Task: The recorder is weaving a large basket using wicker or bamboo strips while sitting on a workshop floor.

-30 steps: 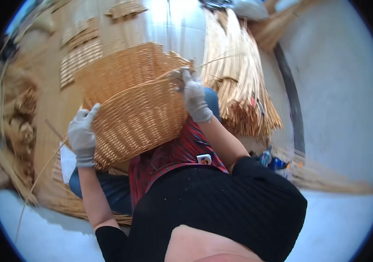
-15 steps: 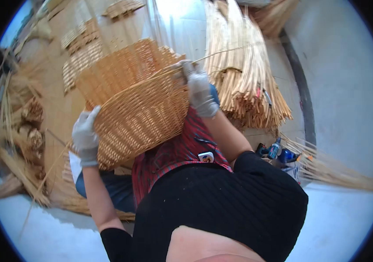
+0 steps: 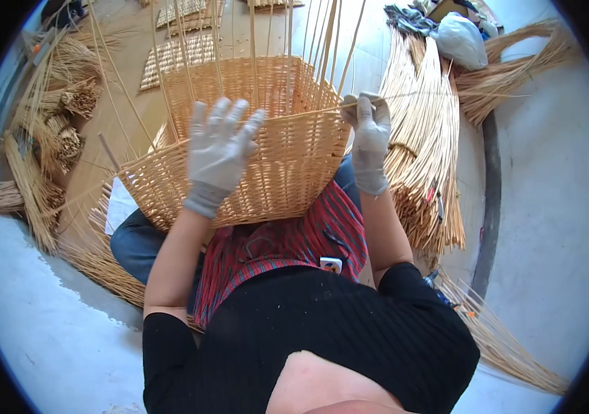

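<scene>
Basket (image 3: 287,169) of golden wicker lies across your lap, its woven front wall facing you and its rim upward, with thin stakes (image 3: 253,48) standing above. I judge it light for its size, rather stiff in the wall but springy at the rim. The stakes look flexible and may crack if you bend them sharply. Better hold is at the rim corners or flat on the wall, not by single stakes; your gloves can slide on smooth cane.

Your left hand (image 3: 220,155) is open, fingers spread over the front wall and up past the rim; whether its palm presses there, I cannot tell. Your right hand (image 3: 370,134) is closed on a thin strand (image 3: 418,94) at the rim's right end; whether it pinches the rim too is not clear.

Under you, the floor (image 3: 104,124) is tan. Along its left edge lie straw bundles (image 3: 80,100), toward its far edge woven panels (image 3: 180,58), and on its right side a long pale reed bundle (image 3: 418,145), near a dark strip (image 3: 491,207).
</scene>
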`<state>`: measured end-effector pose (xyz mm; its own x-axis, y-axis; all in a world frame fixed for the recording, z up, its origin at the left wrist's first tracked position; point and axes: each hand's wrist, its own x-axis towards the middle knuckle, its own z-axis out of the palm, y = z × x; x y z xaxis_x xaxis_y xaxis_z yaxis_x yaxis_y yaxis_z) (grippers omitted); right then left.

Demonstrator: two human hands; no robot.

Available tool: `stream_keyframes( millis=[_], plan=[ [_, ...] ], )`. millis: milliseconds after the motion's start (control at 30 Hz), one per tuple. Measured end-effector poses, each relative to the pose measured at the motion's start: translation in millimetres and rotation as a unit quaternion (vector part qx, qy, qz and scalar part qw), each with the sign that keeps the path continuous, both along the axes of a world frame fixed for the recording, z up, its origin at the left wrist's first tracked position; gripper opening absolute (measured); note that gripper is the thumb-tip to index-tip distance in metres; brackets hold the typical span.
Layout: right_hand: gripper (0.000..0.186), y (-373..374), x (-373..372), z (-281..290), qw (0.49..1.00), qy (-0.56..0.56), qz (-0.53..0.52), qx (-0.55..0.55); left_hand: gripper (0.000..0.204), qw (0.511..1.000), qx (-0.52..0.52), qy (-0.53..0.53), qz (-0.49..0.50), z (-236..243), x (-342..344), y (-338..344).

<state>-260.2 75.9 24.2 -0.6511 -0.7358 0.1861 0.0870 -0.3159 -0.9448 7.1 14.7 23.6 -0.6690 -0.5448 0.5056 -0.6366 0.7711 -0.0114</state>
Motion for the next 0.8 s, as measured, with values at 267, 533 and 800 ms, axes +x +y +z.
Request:
stream_keyframes(
  millis=[267,533,800],
  plan=[
    [0.084,-123.5,33.7,96.4,0.865,0.466,0.129,-0.138,0.071,0.996,0.019,0.038,0.074,-41.1,-41.3,8.9],
    [0.029,6.6,-36.5,-13.5,0.996,-0.044,-0.01,-0.079,0.041,0.995,-0.084,0.058,-0.013,-0.3,-84.9,21.3],
    [0.021,-42.5,-85.0,-32.9,0.881,-0.451,0.034,-0.142,0.054,0.998,0.06,0.018,0.032,-19.7,-174.7,26.7]
  ],
)
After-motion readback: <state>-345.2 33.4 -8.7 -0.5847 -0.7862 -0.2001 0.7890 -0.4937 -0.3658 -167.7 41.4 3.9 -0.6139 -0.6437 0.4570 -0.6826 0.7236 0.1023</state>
